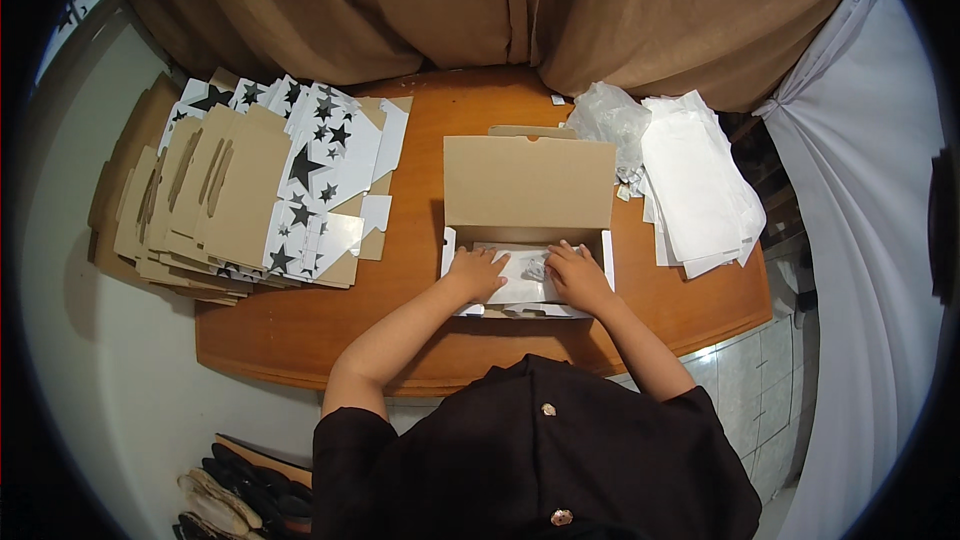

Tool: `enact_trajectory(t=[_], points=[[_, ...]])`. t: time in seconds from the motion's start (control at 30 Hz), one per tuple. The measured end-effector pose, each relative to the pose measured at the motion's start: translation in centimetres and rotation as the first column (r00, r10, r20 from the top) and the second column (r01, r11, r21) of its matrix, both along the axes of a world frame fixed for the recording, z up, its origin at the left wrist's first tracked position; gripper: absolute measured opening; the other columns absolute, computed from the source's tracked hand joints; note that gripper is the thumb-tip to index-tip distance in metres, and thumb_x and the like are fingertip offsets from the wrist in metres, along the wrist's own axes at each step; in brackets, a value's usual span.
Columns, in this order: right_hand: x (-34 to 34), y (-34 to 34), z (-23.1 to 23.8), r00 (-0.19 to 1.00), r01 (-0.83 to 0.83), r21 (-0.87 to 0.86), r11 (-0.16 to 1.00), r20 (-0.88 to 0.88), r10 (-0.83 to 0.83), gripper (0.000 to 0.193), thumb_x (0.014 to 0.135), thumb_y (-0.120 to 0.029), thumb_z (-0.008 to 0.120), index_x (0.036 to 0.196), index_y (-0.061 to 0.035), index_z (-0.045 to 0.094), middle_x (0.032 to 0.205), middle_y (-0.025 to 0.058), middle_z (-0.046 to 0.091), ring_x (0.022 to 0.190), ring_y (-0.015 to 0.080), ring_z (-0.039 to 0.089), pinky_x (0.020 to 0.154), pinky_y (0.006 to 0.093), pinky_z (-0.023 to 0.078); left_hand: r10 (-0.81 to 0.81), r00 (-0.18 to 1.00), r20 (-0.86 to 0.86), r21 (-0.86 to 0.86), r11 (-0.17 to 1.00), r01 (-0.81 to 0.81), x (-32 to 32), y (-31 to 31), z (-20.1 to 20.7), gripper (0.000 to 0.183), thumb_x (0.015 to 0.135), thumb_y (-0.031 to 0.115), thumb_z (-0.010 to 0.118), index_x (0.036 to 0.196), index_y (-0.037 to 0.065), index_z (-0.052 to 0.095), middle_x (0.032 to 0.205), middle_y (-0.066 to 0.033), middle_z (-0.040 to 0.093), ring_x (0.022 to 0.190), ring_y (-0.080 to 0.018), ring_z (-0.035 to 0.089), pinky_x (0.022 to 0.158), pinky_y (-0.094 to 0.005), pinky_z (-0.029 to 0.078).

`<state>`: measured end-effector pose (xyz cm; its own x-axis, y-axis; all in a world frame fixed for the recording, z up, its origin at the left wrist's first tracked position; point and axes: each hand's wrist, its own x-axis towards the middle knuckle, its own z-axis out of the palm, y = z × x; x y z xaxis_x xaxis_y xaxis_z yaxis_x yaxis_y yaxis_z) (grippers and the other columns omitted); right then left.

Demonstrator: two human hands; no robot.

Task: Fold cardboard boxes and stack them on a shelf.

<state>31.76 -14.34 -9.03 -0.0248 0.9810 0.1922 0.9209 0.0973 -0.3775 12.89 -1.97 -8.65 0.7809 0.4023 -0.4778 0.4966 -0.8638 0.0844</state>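
Note:
An open cardboard box (528,180), brown inside and white outside, stands in front of me with its lid raised at the back. White paper (512,288) lies in its bottom, and on the paper rests a small clear plastic packet (535,268) whose contents I cannot make out. My left hand (477,274) reaches in at the left side, its fingers spread over the paper. At the right side of the box, my right hand (580,278) has its fingers apart, with fingertips beside the packet. Neither hand visibly grips anything.
Flattened star-patterned cardboard boxes (235,180) are piled at the left of the wooden table (300,340). On the right lie a stack of white paper sheets (700,180) and a crumpled clear plastic bag (606,125), with small packets (627,185) beside it. Brown curtains (400,0) hang behind.

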Motion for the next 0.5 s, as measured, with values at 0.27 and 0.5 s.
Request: enact_trajectory(t=[0.27,0.5], points=[[-0.4,1.2,0.5,0.995,0.047,-0.054,0.997,-0.081,-0.051,0.016,0.083,-0.02,0.055,0.087,-0.0045,0.059,0.097,0.0105,0.057,0.107,0.0282,0.049,0.099,0.0542,0.031,-0.019,0.994,0.106,0.144,0.99,0.003,-0.2,-0.2,-0.4,0.055,0.088,0.041,0.048,0.133,0.011,0.041,0.134,-0.0156,0.042,0.126,-0.0296,0.038,0.097,-0.0511,0.032],[-0.8,2.1,-0.4,0.975,0.064,-0.2,0.978,0.223,-0.018,0.035,0.072,-0.03,0.069,0.099,-0.0089,0.061,0.109,0.0094,0.053,0.113,0.0288,0.044,0.101,0.0542,0.028,-0.053,0.982,0.18,0.193,0.981,0.017,-0.9,-0.9,2.7,0.054,0.085,0.042,0.053,0.129,0.01,0.047,0.129,-0.0138,0.048,0.124,-0.0271,0.041,0.096,-0.0502,0.031]])
